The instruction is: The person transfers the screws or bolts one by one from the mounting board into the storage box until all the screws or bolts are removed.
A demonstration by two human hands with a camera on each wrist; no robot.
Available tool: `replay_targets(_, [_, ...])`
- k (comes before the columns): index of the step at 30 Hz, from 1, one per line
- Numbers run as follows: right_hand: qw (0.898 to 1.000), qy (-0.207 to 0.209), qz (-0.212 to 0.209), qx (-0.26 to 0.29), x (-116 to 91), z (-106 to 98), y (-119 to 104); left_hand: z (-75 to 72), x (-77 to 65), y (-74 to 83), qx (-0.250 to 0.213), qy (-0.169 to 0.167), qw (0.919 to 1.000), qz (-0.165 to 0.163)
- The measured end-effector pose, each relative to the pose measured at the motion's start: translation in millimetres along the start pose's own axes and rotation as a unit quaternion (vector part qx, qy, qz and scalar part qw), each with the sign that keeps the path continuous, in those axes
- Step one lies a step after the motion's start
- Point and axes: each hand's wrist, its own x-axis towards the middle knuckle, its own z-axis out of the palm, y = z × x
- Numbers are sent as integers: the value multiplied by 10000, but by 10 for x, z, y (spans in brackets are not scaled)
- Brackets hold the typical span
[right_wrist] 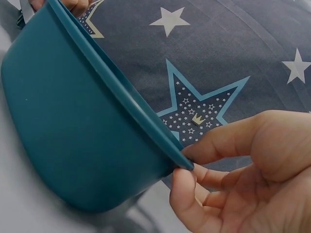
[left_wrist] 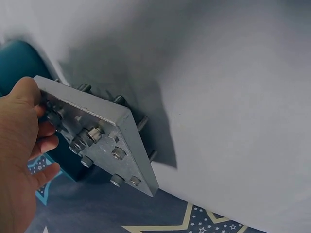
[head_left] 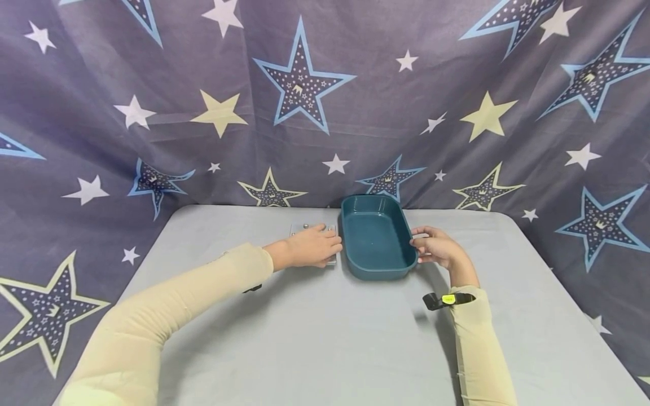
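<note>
With curled fingers [left_wrist: 47,144], the left hand [head_left: 312,247] is gripping a metal plate [left_wrist: 104,158] just left of the tub [head_left: 373,239]; the right hand [head_left: 438,248] is pinching its rim [right_wrist: 136,111], and a slipping grip could be scraping bolts [left_wrist: 118,153] against the tub

No words or numbers can be read. The yellow label [head_left: 448,299] on the black strap [head_left: 433,301] at the cuff of the right sleeve [head_left: 479,355] bears dark marks too small to make out. Picture signs stand on the cloth [head_left: 365,34]: a small pale crown [head_left: 297,89] in the middle of several blue-edged stars [head_left: 304,73] and yellow-edged stars [head_left: 61,296], one showing plainly in the right wrist view.
</note>
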Motion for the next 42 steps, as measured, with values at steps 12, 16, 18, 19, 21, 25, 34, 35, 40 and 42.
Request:
replay_targets(12, [9999,-55,57,150,-12,4,-3,14,54,26,-53,-153,9999,-49])
replay_targets(16, [9990,-146,95,402,10,-4,17,10,62,27,-91,-191,9998,-50])
replay_targets(18, [9981,-197,133,570,24,-5,31,8,65,29,-116,-223,9997,-63])
replay_targets(19, [9976,-213,154,646,32,-8,40,8,66,30,-132,-242,9996,-68])
replay_targets(21, [9964,-242,195,788,41,-12,53,8,70,31,-151,-267,9995,-80])
replay_targets(25, [9929,-451,205,1078,58,-26,67,2,76,30,-158,-303,9994,-98])
replay_targets(34, [9868,-846,216,1362,98,-33,91,-31,72,40,-381,-219,9990,-122])
replay_targets(35, [9868,-878,196,1349,97,-33,92,-35,72,41,-391,-215,9989,-124])
replay_targets(40, [9866,-859,179,1377,86,-39,92,-48,77,43,-416,-243,9988,-128])
replay_targets(42, [9865,-874,173,1378,82,-45,90,-48,79,43,-413,-255,9987,-126])
